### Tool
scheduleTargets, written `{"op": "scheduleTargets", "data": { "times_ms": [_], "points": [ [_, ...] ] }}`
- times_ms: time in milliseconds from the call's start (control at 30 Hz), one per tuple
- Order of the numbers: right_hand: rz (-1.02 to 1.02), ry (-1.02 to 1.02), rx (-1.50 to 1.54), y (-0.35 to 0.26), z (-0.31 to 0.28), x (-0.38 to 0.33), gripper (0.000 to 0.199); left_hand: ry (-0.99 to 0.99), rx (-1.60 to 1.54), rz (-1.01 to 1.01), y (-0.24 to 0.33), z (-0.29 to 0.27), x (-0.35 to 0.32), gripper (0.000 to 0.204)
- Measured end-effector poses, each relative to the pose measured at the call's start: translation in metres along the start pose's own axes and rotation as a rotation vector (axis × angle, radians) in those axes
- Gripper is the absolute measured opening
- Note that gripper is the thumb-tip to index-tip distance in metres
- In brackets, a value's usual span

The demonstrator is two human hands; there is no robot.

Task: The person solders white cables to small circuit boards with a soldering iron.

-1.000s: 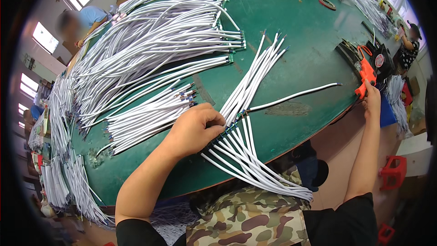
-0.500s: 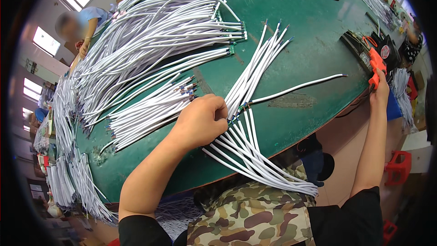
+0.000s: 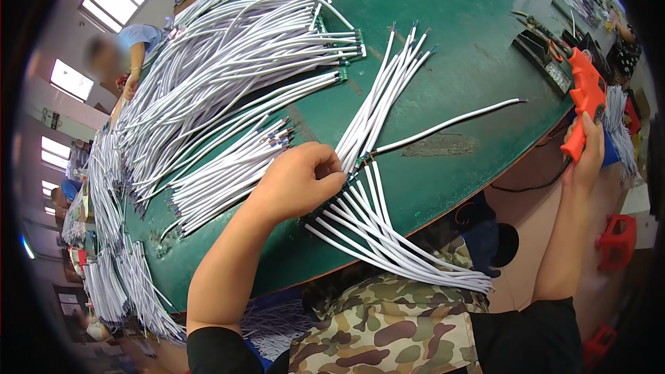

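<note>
My right hand (image 3: 587,149) is wrapped round the handle of an orange-red glue gun (image 3: 589,83), held up off the table's right edge with a dark cord trailing below. My left hand (image 3: 301,176) is closed in a pinch at a row of small green circuit boards (image 3: 360,163); what its fingertips grip is hidden. White cables (image 3: 384,100) fan away from these boards toward the far side, one lying apart to the right. More white cables (image 3: 395,242) run from the boards over the near table edge toward my lap.
A bundle of cut white cables (image 3: 222,190) lies left of my left hand. Behind it is a large heap of cables (image 3: 228,62) with boards at their ends. A dark open box (image 3: 544,62) with tools stands at the right. Another person (image 3: 131,48) is at the far left.
My right hand has brought the glue gun up and slightly right, so more of it shows. The left hand keeps its pinch at the boards. The whole view has shifted a little.
</note>
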State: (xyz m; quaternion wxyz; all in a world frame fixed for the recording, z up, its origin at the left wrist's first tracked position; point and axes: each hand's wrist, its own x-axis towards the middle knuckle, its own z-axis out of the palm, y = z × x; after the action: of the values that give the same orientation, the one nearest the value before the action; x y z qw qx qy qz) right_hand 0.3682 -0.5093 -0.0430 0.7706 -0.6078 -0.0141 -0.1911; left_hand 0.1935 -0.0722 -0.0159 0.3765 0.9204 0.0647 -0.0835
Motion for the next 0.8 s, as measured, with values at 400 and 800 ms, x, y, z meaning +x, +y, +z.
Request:
{"op": "scheduleTargets", "data": {
  "times_ms": [400, 800],
  "points": [
    [0.007, -0.128, 0.002, -0.008, -0.003, -0.024, 0.034, -0.055, 0.168, -0.085, 0.009, -0.006, 0.014, 0.018],
    [-0.03, -0.169, -0.035, -0.017, 0.006, -0.037, 0.042, -0.177, 0.486, -0.05, 0.029, -0.005, 0.028, 0.016]
  ]
}}
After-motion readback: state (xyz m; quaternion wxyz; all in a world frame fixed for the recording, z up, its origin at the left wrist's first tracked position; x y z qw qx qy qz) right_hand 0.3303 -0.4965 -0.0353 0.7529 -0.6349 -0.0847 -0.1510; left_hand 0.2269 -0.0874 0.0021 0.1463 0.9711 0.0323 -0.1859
